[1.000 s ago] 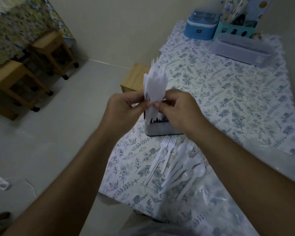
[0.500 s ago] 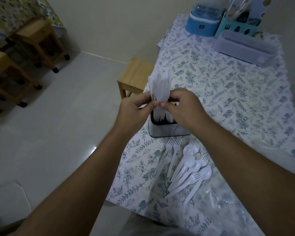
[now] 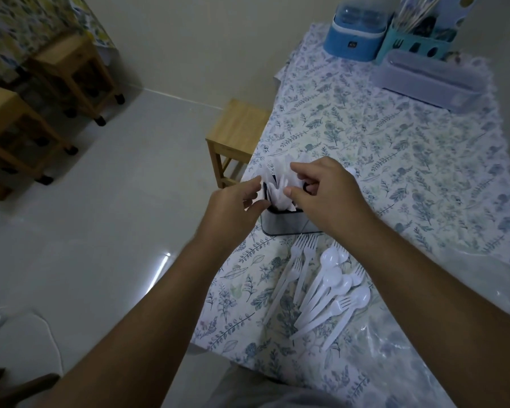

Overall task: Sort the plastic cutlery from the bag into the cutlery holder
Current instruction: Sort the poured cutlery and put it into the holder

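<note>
A grey cutlery holder (image 3: 289, 226) stands near the table's left edge. A bunch of white plastic cutlery (image 3: 280, 187) stands upright inside it. My left hand (image 3: 233, 207) reaches in from the left, and its fingertips touch the side of the bunch. My right hand (image 3: 327, 195) hovers over the holder from the right, thumb and forefinger spread against the tops of the bunch. More white forks (image 3: 299, 266) and spoons (image 3: 333, 281) lie loose on the floral tablecloth in front of the holder. The clear plastic bag (image 3: 401, 348) lies under my right forearm.
A wooden stool (image 3: 236, 134) stands beside the table's left edge. At the table's far end are a blue container (image 3: 354, 36), a teal utensil rack (image 3: 415, 45) and a translucent lidded box (image 3: 427, 81). Wheeled wooden stools (image 3: 71, 72) stand across the floor.
Both hands have lowered the white bunch from above the holder down into it. The tight pinch of both hands has loosened into spread fingers.
</note>
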The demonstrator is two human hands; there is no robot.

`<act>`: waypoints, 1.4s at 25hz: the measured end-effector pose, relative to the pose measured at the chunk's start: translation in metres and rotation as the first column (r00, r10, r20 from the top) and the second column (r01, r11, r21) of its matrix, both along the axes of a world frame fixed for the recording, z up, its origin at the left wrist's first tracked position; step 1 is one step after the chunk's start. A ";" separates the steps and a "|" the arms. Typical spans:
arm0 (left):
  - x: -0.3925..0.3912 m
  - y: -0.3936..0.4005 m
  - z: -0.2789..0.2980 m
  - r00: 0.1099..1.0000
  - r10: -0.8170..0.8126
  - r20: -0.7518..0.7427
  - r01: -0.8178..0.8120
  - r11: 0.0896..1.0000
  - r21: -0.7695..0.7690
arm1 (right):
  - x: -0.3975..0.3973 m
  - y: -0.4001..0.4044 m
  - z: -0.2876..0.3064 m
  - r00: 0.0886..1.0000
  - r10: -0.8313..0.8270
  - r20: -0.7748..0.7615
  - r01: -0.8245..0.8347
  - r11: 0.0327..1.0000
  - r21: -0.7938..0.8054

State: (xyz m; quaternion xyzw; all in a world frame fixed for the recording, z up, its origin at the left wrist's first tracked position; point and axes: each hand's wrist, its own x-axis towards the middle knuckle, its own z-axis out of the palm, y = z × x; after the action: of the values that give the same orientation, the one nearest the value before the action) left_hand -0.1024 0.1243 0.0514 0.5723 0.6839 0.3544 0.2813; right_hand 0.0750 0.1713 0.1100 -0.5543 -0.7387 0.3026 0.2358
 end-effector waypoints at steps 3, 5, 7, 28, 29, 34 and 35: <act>0.016 -0.027 -0.004 0.970 0.214 0.115 -0.214 0.977 -0.016 | 0.020 -0.018 -0.001 0.991 -0.072 -0.117 0.075 0.997 0.021; 0.036 -0.048 -0.019 0.967 0.243 0.082 -0.231 0.963 -0.136 | 0.041 -0.036 -0.009 0.974 -0.137 -0.179 0.137 0.990 -0.013; 0.061 -0.065 -0.042 0.994 0.078 -0.071 -0.098 0.931 -0.351 | 0.063 -0.056 -0.023 0.954 -0.220 -0.202 0.194 0.971 -0.140; 0.159 -0.117 -0.035 0.977 -0.213 -0.004 0.206 0.946 -0.250 | 0.116 -0.129 -0.097 0.529 -0.793 -0.302 -0.073 0.312 -0.947; 0.157 -0.112 -0.039 0.982 -0.177 -0.061 0.158 0.957 -0.244 | 0.123 -0.128 -0.101 0.500 -0.812 -0.301 -0.064 0.312 -0.948; 0.126 -0.082 -0.075 0.970 0.154 -0.187 -0.204 0.936 -0.287 | 0.144 -0.130 -0.103 0.527 -0.816 -0.238 0.021 0.293 -0.956; 0.122 -0.078 -0.080 0.964 0.129 -0.230 -0.199 0.928 -0.314 | 0.145 -0.130 -0.102 0.541 -0.806 -0.240 0.013 0.293 -0.956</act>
State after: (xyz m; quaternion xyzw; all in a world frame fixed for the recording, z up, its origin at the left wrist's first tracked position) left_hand 0.0200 0.0464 -0.0290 0.4902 0.8052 0.1947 0.2711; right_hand 0.2203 0.0417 0.0079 -0.6128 -0.1150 0.7413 0.2483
